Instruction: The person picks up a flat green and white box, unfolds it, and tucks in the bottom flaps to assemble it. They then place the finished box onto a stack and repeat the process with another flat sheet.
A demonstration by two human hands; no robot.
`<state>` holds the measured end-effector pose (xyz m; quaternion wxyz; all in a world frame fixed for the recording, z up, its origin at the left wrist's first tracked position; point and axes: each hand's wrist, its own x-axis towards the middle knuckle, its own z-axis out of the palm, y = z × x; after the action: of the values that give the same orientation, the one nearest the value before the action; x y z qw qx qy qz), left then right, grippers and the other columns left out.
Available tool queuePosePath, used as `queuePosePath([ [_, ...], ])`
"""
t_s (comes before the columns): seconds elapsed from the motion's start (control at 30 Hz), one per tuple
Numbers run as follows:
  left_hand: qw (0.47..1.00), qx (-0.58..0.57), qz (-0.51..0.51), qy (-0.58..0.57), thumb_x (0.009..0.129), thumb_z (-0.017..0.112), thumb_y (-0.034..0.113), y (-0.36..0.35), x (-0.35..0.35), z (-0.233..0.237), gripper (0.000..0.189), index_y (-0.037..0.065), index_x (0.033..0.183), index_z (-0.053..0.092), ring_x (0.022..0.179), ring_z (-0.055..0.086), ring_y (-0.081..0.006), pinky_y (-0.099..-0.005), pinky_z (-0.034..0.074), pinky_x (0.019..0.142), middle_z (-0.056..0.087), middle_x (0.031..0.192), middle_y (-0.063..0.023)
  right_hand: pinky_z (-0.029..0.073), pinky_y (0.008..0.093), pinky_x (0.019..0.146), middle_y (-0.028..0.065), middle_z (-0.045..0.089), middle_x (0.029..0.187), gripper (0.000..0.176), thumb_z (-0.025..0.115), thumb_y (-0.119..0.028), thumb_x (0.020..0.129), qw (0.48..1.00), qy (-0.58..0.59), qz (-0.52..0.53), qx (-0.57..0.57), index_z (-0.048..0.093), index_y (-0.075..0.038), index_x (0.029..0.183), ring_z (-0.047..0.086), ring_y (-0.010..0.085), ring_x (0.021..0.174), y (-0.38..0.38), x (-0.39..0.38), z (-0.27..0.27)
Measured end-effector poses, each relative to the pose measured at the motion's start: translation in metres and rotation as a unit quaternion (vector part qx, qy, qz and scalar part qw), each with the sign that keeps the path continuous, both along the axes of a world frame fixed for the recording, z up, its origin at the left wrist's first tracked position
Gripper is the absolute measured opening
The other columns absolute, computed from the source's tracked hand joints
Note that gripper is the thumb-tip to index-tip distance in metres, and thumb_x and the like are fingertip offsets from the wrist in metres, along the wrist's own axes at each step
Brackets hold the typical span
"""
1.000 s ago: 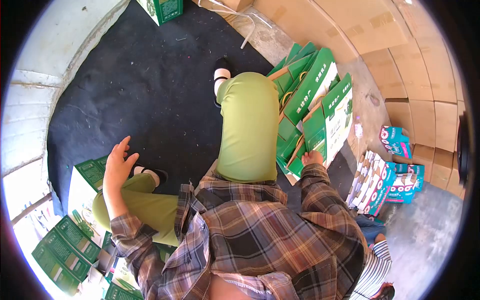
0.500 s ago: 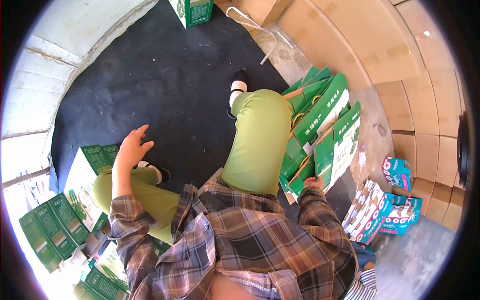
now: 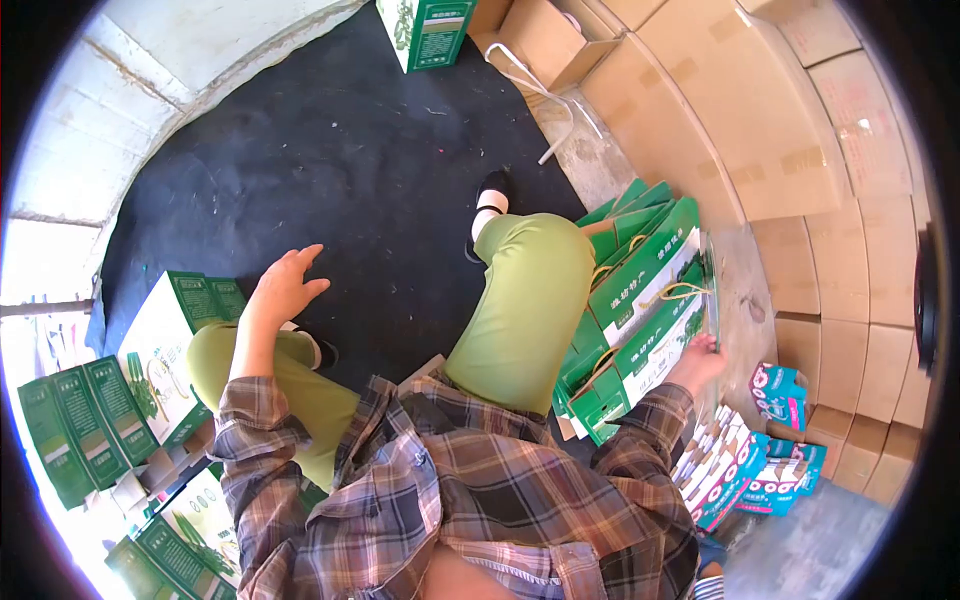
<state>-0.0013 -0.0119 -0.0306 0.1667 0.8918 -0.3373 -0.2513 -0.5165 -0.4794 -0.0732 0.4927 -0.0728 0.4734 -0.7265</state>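
My left hand (image 3: 286, 288) hangs above my left knee with its fingers apart and nothing in it, near the white and green boxes (image 3: 165, 340) at the left. At the right, my right hand (image 3: 700, 362) is beside the row of green gift boxes (image 3: 640, 290), by the front one's outer edge. Its fingers are curled, and what they hold, if anything, is too small to make out. Yellow cord handles (image 3: 683, 291) show on the green boxes, which lean together next to my right leg.
Brown cartons (image 3: 740, 110) are stacked along the right. A green and white box (image 3: 428, 35) stands at the far end of the black floor sheet (image 3: 330, 150). A white strap (image 3: 530, 85) lies by an open carton (image 3: 550, 40). Teal packages (image 3: 735, 480) sit at lower right.
My right hand has moved outward from the near end of the green boxes to their right side. The front box's yellow handle now shows. The view has shifted a little.
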Motion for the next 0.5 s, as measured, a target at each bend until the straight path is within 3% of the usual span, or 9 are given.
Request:
queuePosePath([
  [0.07, 1.0, -0.001, 0.003, -0.009, 0.079, 0.072, 0.019, 0.001, 0.0, -0.001, 0.059, 0.011, 0.134, 0.052, 0.1, 0.062, -0.0309, -0.0401, 0.05, 0.087, 0.063, 0.112, -0.0157, 0.044, 0.029, 0.062, 0.001, 0.05, 0.067, 0.014, 0.056, -0.019, 0.089, 1.0, 0.015, 0.015, -0.014, 0.051, -0.008, 0.083, 0.05, 0.0144, 0.061, 0.017, 0.044, 0.032],
  [0.13, 1.0, -0.001, 0.008, -0.018, 0.079, 0.072, 0.019, 0.0, 0.0, 0.002, 0.059, 0.012, 0.134, 0.052, 0.101, 0.062, -0.0312, -0.0403, 0.05, 0.087, 0.063, 0.113, -0.0159, 0.044, 0.0307, 0.062, 0.0014, 0.05, 0.067, 0.014, 0.057, -0.019, 0.09, 0.991, 0.041, 0.102, -0.071, 0.053, -0.007, 0.085, 0.049, 0.0144, 0.061, 0.04, 0.082, 0.052],
  [0.2, 1.0, 0.014, 0.009, -0.005, 0.081, 0.07, 0.021, -0.001, -0.001, 0.008, 0.056, 0.01, 0.133, 0.052, 0.109, 0.058, -0.0341, -0.0419, 0.047, 0.092, 0.061, 0.116, -0.0158, 0.043, 0.0309, 0.064, 0.0018, 0.052, 0.069, 0.015, 0.057, -0.019, 0.091, 0.987, 0.044, 0.136, -0.079, 0.055, -0.005, 0.089, 0.05, 0.0142, 0.063, 0.072, 0.118, 0.072],
  [0.3, 1.0, 0.02, -0.002, -0.01, 0.082, 0.07, 0.021, 0.002, 0.002, 0.004, 0.056, 0.01, 0.133, 0.051, 0.109, 0.058, -0.0345, -0.0419, 0.047, 0.093, 0.061, 0.116, -0.0158, 0.044, 0.0308, 0.068, 0.0063, 0.059, 0.078, 0.022, 0.057, -0.02, 0.092, 0.95, 0.055, 0.264, -0.156, 0.058, 0.0, 0.099, 0.05, 0.0147, 0.068, 0.112, 0.152, 0.085],
  [0.4, 1.0, -0.014, 0.026, -0.007, 0.081, 0.07, 0.02, 0.001, 0.006, 0.009, 0.054, 0.01, 0.131, 0.053, 0.105, 0.06, -0.0339, -0.0411, 0.049, 0.089, 0.062, 0.113, -0.0158, 0.044, 0.0313, 0.067, 0.0085, 0.064, 0.085, 0.024, 0.056, -0.02, 0.092, 0.933, 0.049, 0.33, -0.139, 0.059, 0.002, 0.103, 0.053, 0.0155, 0.069, 0.15, 0.198, 0.113],
  [0.47, 0.995, -0.072, 0.061, -0.014, 0.082, 0.07, 0.017, 0.002, 0.011, 0.013, 0.05, 0.009, 0.129, 0.055, 0.101, 0.062, -0.0318, -0.0397, 0.05, 0.087, 0.063, 0.11, -0.0152, 0.047, 0.0334, 0.072, 0.0116, 0.067, 0.099, 0.028, 0.056, -0.021, 0.093, 0.895, 0.097, 0.403, -0.167, 0.059, 0.003, 0.108, 0.06, 0.0186, 0.079, 0.166, 0.214, 0.117],
  [0.5, 0.987, -0.126, 0.094, -0.019, 0.082, 0.069, 0.015, 0.004, 0.012, 0.014, 0.047, 0.008, 0.127, 0.057, 0.098, 0.063, -0.0296, -0.0383, 0.051, 0.084, 0.064, 0.108, -0.0145, 0.05, 0.0374, 0.081, 0.0134, 0.067, 0.108, 0.032, 0.056, -0.02, 0.093, 0.867, 0.091, 0.451, -0.194, 0.059, 0.004, 0.115, 0.065, 0.0238, 0.092, 0.172, 0.222, 0.12],
])
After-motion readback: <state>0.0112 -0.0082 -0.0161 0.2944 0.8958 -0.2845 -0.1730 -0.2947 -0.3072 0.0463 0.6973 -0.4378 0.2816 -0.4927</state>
